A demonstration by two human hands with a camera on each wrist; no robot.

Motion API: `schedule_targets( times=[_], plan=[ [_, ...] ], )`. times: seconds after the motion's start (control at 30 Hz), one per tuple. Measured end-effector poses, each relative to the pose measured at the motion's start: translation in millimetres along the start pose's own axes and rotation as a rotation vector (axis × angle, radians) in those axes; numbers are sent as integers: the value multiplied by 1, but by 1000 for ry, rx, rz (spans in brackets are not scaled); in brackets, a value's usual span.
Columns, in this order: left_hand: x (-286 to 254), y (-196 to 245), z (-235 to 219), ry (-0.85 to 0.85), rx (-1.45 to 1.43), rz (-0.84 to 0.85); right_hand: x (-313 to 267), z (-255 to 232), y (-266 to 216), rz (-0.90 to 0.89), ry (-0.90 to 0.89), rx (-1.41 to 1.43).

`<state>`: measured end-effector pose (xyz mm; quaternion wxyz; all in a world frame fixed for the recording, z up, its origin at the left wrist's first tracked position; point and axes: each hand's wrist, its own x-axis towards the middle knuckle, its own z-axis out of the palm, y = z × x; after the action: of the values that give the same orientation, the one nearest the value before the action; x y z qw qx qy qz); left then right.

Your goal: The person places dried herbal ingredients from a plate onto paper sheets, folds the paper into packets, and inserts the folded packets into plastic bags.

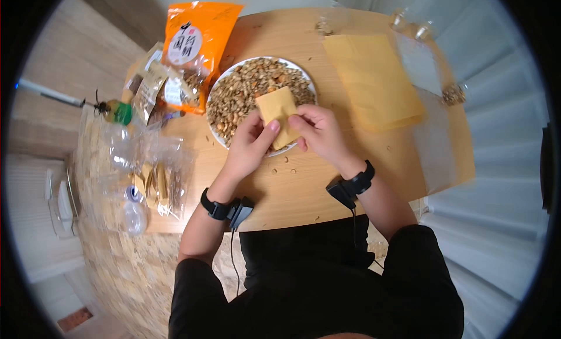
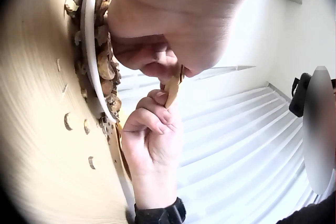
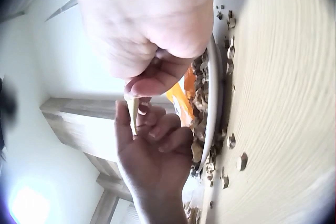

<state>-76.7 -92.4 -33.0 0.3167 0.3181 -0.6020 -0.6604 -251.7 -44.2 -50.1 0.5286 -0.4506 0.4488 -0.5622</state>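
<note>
A small yellow-brown paper packet (image 1: 279, 103) is held up over a white plate (image 1: 217, 141) heaped with chopped, dried brown pieces (image 1: 234, 93). My left hand (image 1: 248, 145) pinches the packet's lower left side, thumb on the face toward me. From the right, my right hand (image 1: 321, 133) grips the opposite edge with thumb and fingers. Both wrist views show the packet edge-on between the fingertips, thin and pale (image 2: 173, 91). In the right wrist view the plate's rim (image 3: 214, 98) stands close beside the hands. The packet's far face is mostly hidden.
An orange printed bag (image 1: 204, 26) stands behind the plate, with clear packs (image 1: 153, 90) beside it. Larger yellow paper (image 1: 374, 76) lies at right, near small glass jars (image 1: 423, 31). Plastic bags with folded brown paper pieces (image 1: 160, 184) are at left. Crumbs dot the table (image 1: 263, 196).
</note>
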Motion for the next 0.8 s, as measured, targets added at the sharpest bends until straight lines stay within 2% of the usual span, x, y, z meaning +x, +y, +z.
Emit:
schedule_targets(
  times=[0.03, 0.07, 0.13, 0.2, 0.27, 0.33, 0.37, 0.4, 0.47, 0.53, 0.6, 0.67, 0.73, 0.77, 0.8],
  plan=[
    [0, 2, 4, 35, -4, 35, 0, -2, 2, 8, -4, -8],
    [1, 1, 7, -13, -5, 41, -1, -2, 4, -7, 41, -17],
    [2, -4, 7, 96, 38, 126, 0, -1, 6, 8, -121, 26],
    [1, -5, 0, 83, 23, 110, -1, 0, 1, 40, -128, 80],
    [3, -5, 2, 135, -97, 169, -2, -8, -11, 41, -118, 67],
    [6, -9, -6, 144, -132, 161, -3, -18, -24, -3, -154, 28],
    [7, -11, -9, 129, -140, 169, -8, -23, -42, 74, -126, -23],
    [9, -12, -12, 133, -155, 167, -12, -31, -54, 67, -112, -31],
    [11, -14, -12, 127, -175, 161, -23, -54, -77, 47, -79, -250],
    [12, -14, -12, 151, -210, 165, -49, -79, -108, -52, 53, -406],
    [11, -10, -12, 116, -196, 159, -71, -124, -120, -174, 180, -747],
    [8, -7, -9, 116, -157, 117, -89, -190, -109, -158, 394, -1079],
    [7, -3, -7, 104, -169, 133, -115, -247, -99, 39, 560, -1245],
    [6, -2, -7, 94, -175, 146, -124, -253, -106, 39, 561, -1247],
    [7, -3, -7, 93, -176, 148, -129, -255, -115, 261, 575, -1285]
  ],
)
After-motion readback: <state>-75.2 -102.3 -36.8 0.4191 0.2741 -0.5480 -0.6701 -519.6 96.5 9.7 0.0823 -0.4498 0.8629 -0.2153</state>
